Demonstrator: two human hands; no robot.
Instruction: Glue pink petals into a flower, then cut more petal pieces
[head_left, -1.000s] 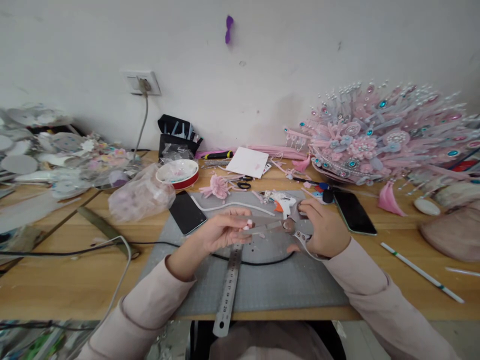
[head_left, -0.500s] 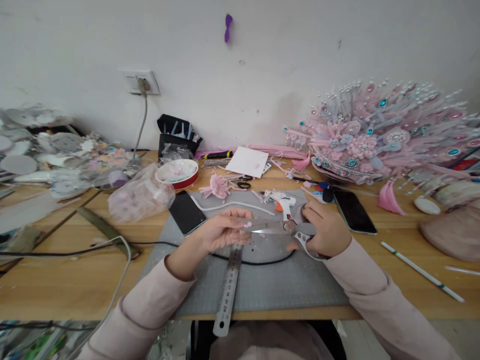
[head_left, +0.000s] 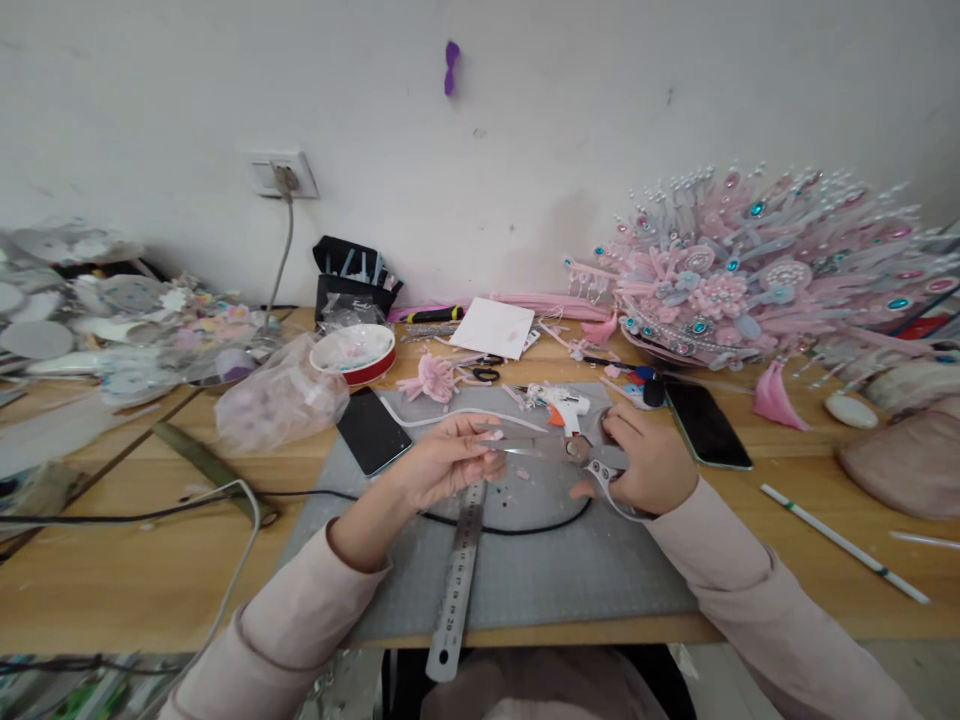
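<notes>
My right hand [head_left: 651, 462] is wrapped around the handles of large metal scissors [head_left: 541, 449], whose blades point left over the cutting mat. The blade tips reach the fingers of my left hand [head_left: 448, 464]. Between its thumb and fingertips my left hand pinches a small pale pink piece [head_left: 493, 435], too small to make out clearly. Below the hands a steel ruler [head_left: 456, 590] lies on the grey cutting mat [head_left: 570, 575] and sticks out past the table's front edge. Tiny pink scraps [head_left: 523, 473] lie under the blades.
Behind the hands are a white glue gun [head_left: 564, 405], a pink tassel-like bundle [head_left: 436, 378] and small black-handled scissors [head_left: 486, 375]. Phones lie left [head_left: 373, 432] and right [head_left: 707, 424]. A large jewelled pink headdress [head_left: 750, 270] stands at right. A black cable [head_left: 517, 528] crosses the mat.
The view has shifted slightly. The fingers of my left hand have moved a little at the blade tips, and the scissor blades have changed angle slightly. Both hands keep their holds.
</notes>
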